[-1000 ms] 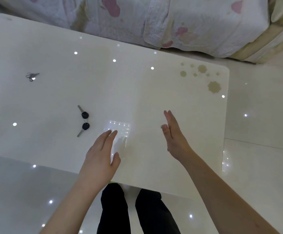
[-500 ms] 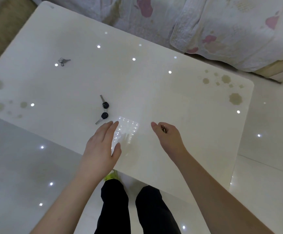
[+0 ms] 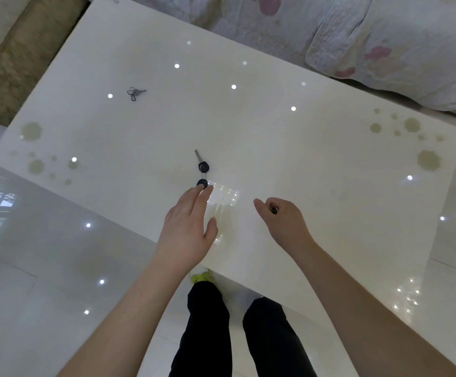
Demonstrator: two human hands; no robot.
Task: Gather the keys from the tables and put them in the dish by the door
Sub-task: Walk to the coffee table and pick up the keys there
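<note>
Two black-headed keys (image 3: 202,170), joined by a thin ring, lie near the front edge of a glossy white table (image 3: 316,164). My left hand (image 3: 187,229) reaches flat over the table, its fingertips touching the nearer black key head. My right hand (image 3: 282,220) hovers to the right with fingers curled around a small key or ring (image 3: 273,207), mostly hidden in the palm. A small grey key bunch (image 3: 135,93) rests farther back on the left part of the table. No dish is in view.
A sofa with a floral quilt (image 3: 371,31) runs along the table's far side. A brown rug (image 3: 12,61) lies at the far left. Shiny white floor tiles (image 3: 31,268) surround the table; my black-trousered legs (image 3: 237,336) stand at its front edge.
My left hand has moved forward until its fingertips reach the black keys. My right hand went from flat to curled around a small key. The view shifted so the table sits more to the right.
</note>
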